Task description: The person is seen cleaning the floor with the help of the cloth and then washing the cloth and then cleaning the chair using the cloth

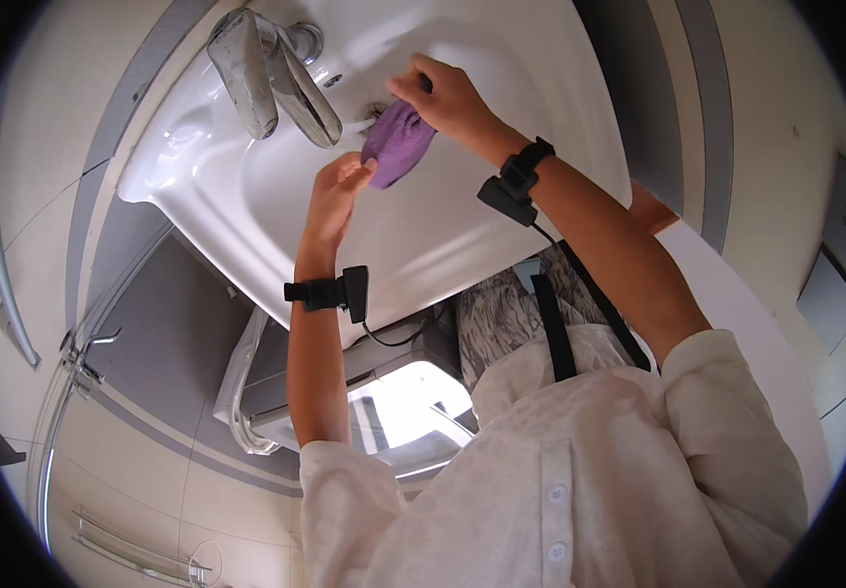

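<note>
A crumpled purple cloth (400,145) is stretched between my two hands above the white sink (501,157). With thumb and fingers closed, my left hand (334,191) pinches its lower left edge. At its upper end my right hand (450,101) is curled into a fist around the fabric. A dark patch shows among the right fingers; I cannot make out what it is. Just left of the cloth, a thin stream of water (358,124) runs beneath the chrome faucet (276,83). The cloth partly covers the drain (376,110).
Black straps with small boxes sit on my left wrist (330,292) and right wrist (516,183), with cables trailing. A washing machine (394,392) stands below the sink's near edge. Metal pipes and a tap (85,355) run along the tiled wall at left.
</note>
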A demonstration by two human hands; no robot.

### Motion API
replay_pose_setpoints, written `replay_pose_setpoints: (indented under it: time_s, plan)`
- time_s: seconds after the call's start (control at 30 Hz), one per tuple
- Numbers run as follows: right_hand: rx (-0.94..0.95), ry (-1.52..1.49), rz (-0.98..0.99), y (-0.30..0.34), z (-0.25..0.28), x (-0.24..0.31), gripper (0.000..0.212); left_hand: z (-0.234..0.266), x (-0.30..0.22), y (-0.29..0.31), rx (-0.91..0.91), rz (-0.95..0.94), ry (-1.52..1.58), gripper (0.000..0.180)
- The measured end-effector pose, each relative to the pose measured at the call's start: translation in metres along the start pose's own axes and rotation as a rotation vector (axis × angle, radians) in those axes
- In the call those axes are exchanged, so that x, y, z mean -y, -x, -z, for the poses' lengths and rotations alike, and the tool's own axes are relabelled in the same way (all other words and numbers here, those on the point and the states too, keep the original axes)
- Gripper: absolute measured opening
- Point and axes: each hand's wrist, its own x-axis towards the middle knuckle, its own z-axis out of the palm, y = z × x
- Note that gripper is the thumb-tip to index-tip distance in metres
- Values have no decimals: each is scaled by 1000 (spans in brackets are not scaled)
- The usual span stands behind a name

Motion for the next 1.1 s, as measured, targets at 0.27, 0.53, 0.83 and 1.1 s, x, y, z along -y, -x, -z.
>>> replay_pose_setpoints:
  time_s: [0.27,0.53,0.83,1.1]
  plan:
    - [608,-78,-318,-7,0,1,37,-1,-27,-6,-199,-124,-436,35]
    - [157,-110,-187,4,-12,6,28,24,16,-31,-124,-7,-261,37]
    - [-84,383,-131,18,-62,21,27,-51,-2,-42,-472,-91,491,19]
    - [-22,372,-309,4,-57,3,36,-35,17,-52,-369,-142,247,25]
